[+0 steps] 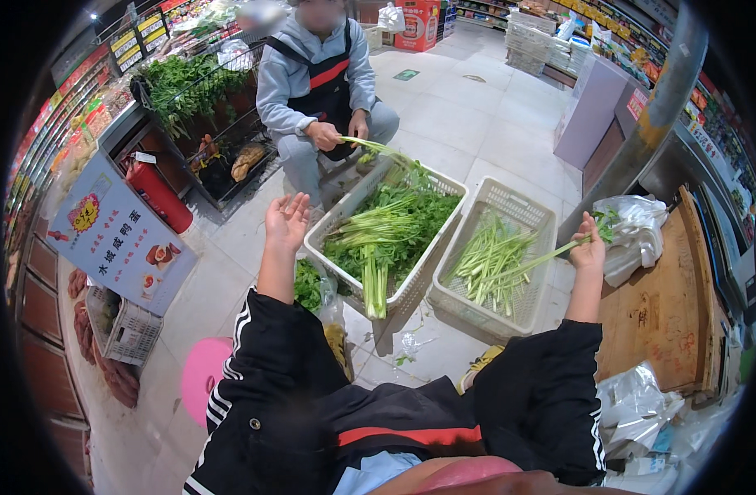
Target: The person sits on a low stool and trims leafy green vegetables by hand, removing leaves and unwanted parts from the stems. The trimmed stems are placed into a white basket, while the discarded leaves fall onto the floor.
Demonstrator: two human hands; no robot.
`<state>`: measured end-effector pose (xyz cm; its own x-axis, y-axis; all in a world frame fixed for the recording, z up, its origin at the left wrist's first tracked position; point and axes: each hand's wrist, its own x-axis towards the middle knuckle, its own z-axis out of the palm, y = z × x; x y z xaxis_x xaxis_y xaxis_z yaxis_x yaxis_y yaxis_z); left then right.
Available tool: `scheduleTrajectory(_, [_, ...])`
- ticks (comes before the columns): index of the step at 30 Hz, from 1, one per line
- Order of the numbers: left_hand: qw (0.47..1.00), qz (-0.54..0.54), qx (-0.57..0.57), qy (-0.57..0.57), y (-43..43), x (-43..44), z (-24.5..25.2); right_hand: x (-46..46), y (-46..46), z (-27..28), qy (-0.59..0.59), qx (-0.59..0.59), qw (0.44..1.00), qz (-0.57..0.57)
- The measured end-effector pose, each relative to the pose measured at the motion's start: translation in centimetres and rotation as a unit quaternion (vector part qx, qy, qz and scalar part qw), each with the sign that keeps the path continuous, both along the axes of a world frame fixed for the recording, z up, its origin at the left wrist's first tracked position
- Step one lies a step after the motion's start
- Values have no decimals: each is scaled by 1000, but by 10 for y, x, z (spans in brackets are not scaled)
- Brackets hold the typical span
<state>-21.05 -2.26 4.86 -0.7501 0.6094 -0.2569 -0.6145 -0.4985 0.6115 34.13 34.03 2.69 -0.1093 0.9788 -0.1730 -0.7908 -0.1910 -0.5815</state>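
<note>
My left hand [287,221] is raised palm up, fingers apart and with nothing in it, left of a white plastic crate [321,255] heaped with leafy celery [378,229]. My right hand [588,244] grips a celery stalk [548,255] near its leafy end; the stalk slants down to the left over a second, pale plastic crate [443,303]. Cut, leafless celery stalks [486,260] lie loose in that crate. More greens in a clear plastic bag [331,303] sit on the floor by the first crate's near left corner.
Across the crates a crouching co-worker [316,80] holds a celery stalk. A pink stool [204,377] stands at my left, near a sign board [121,235] and a fire extinguisher [158,192]. At right are a metal pole [653,124], a wooden board [650,315] and white plastic bags [638,235].
</note>
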Motion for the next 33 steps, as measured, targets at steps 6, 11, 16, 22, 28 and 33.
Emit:
scheduleTrajectory(6, [1000, -17, -8, 12, -4, -2, 3, 3, 0, -1, 13, 30, 999, 23])
scheduleTrajectory(11, [998, -47, -1, 35, -5, 0, 3, 2, -7, 3, 16, 16, 1000, 3])
scheduleTrajectory(16, [995, -76, -19, 55, 0, 2, -2, -3, -7, -1, 9, 24, 999, 39])
scheduleTrajectory(22, [990, -125, 1, 69, 5, 1, -12, -39, -24, -18, -53, 31, 986, 154])
scheduleTrajectory(28, [979, -144, -42, 140, 11, 10, -20, -102, -99, -30, -216, 65, 929, 293])
scheduleTrajectory(33, [959, -204, -103, 171, 25, 38, -23, -137, -163, -32, -352, 45, 841, 407])
